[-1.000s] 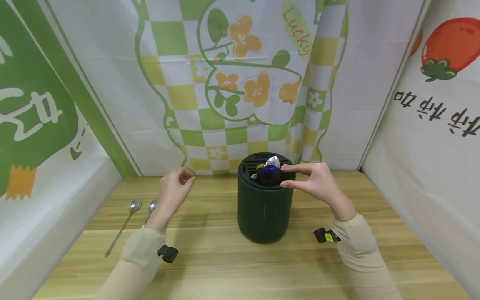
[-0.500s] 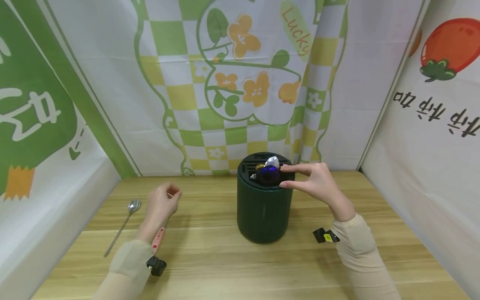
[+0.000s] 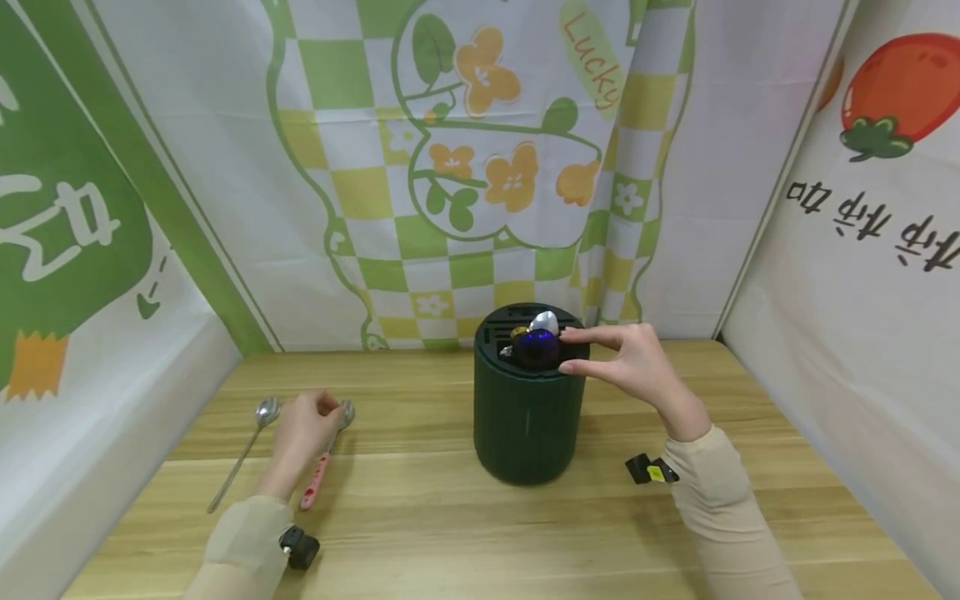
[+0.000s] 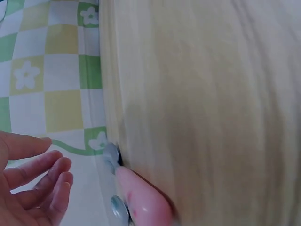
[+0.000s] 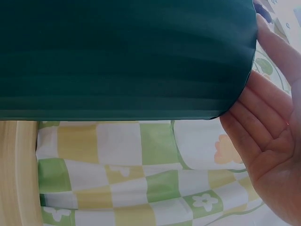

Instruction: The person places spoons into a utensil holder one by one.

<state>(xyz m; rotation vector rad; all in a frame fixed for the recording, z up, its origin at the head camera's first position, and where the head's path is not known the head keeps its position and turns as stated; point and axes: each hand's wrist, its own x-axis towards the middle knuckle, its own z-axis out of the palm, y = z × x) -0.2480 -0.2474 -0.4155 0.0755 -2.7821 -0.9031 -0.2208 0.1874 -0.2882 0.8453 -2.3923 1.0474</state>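
Note:
A pink-handled spoon point(image 3: 316, 483) lies on the table at the left, its metal bowl just past my left hand point(image 3: 302, 433). The left wrist view has this hand point(image 4: 35, 186) with fingers loosely bent and thumb apart, beside the spoon's pink handle point(image 4: 146, 202) and holding nothing. My right hand point(image 3: 637, 367) touches the top rim of a dark green round cutlery holder point(image 3: 527, 433) with thumb and fingers extended. Near those fingertips, a shiny purple-blue spoon head point(image 3: 536, 347) and a silver spoon head point(image 3: 544, 322) stick up from the slotted top.
A silver long-handled spoon point(image 3: 243, 460) lies left of the pink one. Printed cloth point(image 3: 465, 275) hangs behind the wooden table point(image 3: 450, 542), with cloth walls on both sides. A small gold piece point(image 3: 519, 332) shows in the holder top.
My left hand has moved left and toward me, down over the pink-handled spoon, uncovering its handle and bowl. The right hand and holder have stayed in place.

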